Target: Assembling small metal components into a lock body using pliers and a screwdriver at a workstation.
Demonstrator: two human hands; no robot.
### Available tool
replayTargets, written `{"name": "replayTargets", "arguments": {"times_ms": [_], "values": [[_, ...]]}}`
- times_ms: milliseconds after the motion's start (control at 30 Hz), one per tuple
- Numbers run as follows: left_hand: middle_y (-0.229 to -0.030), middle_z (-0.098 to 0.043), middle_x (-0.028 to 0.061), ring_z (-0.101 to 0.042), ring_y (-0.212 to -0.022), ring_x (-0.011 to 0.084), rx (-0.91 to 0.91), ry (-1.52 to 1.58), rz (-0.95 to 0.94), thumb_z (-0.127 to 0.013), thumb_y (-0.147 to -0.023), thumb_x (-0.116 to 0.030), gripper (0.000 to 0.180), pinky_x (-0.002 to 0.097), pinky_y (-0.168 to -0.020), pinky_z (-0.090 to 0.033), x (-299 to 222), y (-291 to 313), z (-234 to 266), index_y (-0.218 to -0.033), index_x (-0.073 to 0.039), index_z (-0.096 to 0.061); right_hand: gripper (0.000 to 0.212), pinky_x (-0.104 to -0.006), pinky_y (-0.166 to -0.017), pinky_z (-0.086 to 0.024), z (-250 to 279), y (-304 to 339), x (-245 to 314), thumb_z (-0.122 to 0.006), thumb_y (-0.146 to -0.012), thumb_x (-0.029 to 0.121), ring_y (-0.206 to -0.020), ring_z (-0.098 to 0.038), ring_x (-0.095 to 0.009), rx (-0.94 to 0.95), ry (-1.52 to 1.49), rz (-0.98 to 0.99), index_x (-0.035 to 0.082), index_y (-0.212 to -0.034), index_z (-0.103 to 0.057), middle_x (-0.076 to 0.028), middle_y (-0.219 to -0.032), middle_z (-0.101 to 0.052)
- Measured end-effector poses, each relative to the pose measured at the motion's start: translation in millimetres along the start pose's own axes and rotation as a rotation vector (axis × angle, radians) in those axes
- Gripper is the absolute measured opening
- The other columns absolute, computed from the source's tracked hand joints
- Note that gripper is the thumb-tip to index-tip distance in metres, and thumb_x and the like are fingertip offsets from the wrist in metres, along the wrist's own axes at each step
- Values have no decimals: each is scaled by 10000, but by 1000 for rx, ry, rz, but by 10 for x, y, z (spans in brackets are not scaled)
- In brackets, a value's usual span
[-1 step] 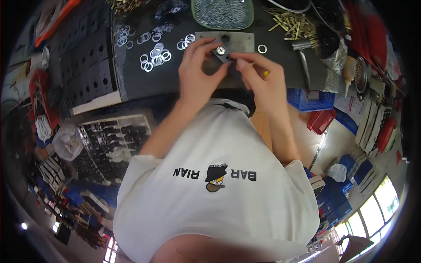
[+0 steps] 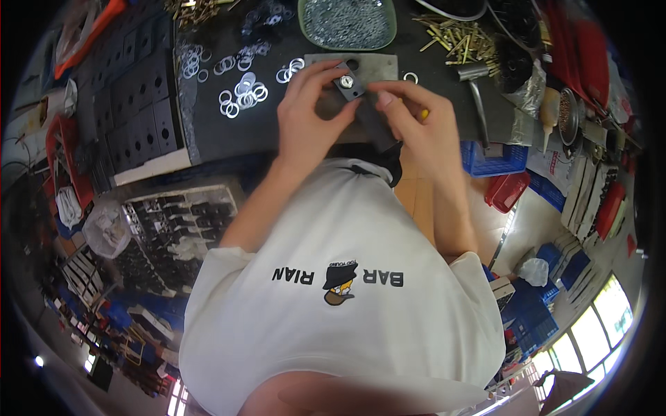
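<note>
In my left hand (image 2: 305, 114), thumb and fingers grip a small dark block (image 2: 359, 91) by its edges. A round silver metal piece (image 2: 347, 82) sits in its upper face. Close on its right, my right hand (image 2: 420, 125) has its index finger stretched toward the block's corner. A thin tool with a yellow end (image 2: 424, 114) shows between its curled fingers; most of it is hidden. Below the block a dark bar-like shape (image 2: 378, 128) reaches toward the table's near edge; I cannot tell if it is joined. Behind the hands lies a grey metal plate (image 2: 385, 66) with a hole.
Flat metal rings (image 2: 246, 90) lie in groups on the left, one ring (image 2: 411, 78) on the right. A green tray (image 2: 395, 28) of small metal parts stands behind. Brass pieces (image 2: 461, 38) and a hammer (image 2: 477, 93) are right. Dark plates (image 2: 142, 104) line the left.
The block has turned slightly in my left hand, and more of the dark bar-like shape shows below it. My right hand has shifted a little to the right.
</note>
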State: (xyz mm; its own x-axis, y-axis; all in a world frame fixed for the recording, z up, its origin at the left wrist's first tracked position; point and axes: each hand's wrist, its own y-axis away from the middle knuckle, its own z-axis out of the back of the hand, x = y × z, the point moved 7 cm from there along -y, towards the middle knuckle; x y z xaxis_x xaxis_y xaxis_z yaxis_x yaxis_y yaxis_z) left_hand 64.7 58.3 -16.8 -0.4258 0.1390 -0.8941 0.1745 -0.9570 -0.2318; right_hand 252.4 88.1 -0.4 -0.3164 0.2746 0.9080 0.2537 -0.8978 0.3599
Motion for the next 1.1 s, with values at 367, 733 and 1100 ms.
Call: {"name": "replayTargets", "arguments": {"times_ms": [367, 733, 1100], "values": [[-1442, -689, 52, -564, -1346, 313, 429, 65, -126, -861, -757, -111, 504, 452, -1160, -433, 109, -326, 126, -1248, -108, -743, 392, -529, -780, -559, 1253, -1570, 449, -637, -1039, 403, -913, -716, -471, -489, 1106, 457, 38, -962, -759, -248, -925, -745], [-1052, -794, 141, -777, -909, 266, -179, -551, 178, -752, -908, -212, 292, 375, -820, -619, 800, -314, 2749, -1167, -82, -787, 277, -339, -708, -437, 1098, -908, 423, -657, -1063, 256, -780, -512, -154, -192, 676, 387, -18, -1055, -699, -75, -807, -609], [-1310, -691, 288, -658, -1244, 436, -359, -1215, 374, -819, -840, -441, 734, 499, -1049, -530, 1892, -358, 4082, -1389, -3, -606, 179, -383, -693, -508, 576, 34, -381, -678, -1009, 149, -748, -651, -231, -87, 658, 172, -17, -1066, -711, -143, -858, -688]]}}
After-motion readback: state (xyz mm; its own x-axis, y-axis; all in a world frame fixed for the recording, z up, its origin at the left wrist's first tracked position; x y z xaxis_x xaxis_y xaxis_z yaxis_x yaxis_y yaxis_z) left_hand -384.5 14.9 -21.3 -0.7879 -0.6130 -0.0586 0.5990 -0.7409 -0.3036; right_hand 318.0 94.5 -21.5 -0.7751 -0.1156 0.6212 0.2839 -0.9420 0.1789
